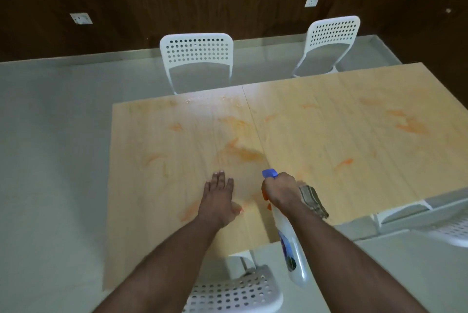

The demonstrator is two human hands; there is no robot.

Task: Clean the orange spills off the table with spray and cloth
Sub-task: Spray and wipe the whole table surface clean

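Observation:
Orange smears cover the light wooden table; the largest spill lies near the centre seam, another at the far right. My right hand grips a white spray bottle by its neck, the blue nozzle aimed at the central spill. My left hand rests flat on the table, fingers straight, just left of the bottle. A grey-brown cloth lies folded on the table right behind my right wrist.
Two white perforated chairs stand at the table's far side. Another chair is below me at the near edge, and one at the right. Pale floor surrounds the table; a dark wood wall is behind.

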